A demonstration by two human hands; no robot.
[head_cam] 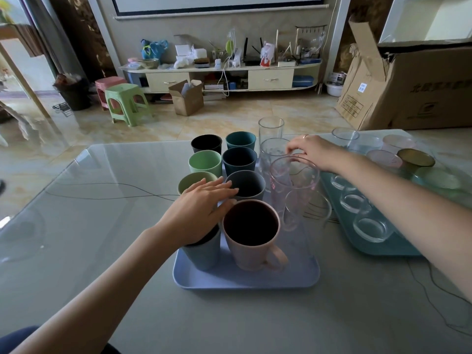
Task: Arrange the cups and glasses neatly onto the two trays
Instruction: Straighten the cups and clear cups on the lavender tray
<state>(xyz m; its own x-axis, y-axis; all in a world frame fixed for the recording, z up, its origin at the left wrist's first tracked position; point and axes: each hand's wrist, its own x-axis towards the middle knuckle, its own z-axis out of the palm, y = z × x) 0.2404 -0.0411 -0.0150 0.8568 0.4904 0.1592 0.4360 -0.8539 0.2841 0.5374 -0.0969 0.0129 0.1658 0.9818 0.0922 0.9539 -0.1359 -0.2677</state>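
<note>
Eight coloured cups (206, 163) crowd the blue tray (245, 279); left hand (201, 213) rests flat on them, right hand (310, 152) pinches a glass (273, 155) rim.

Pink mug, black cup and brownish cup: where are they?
pink mug (277, 255), head view, on its handle.
black cup (206, 149), head view, on its outer wall.
brownish cup (415, 162), head view, on its side wall.
</note>
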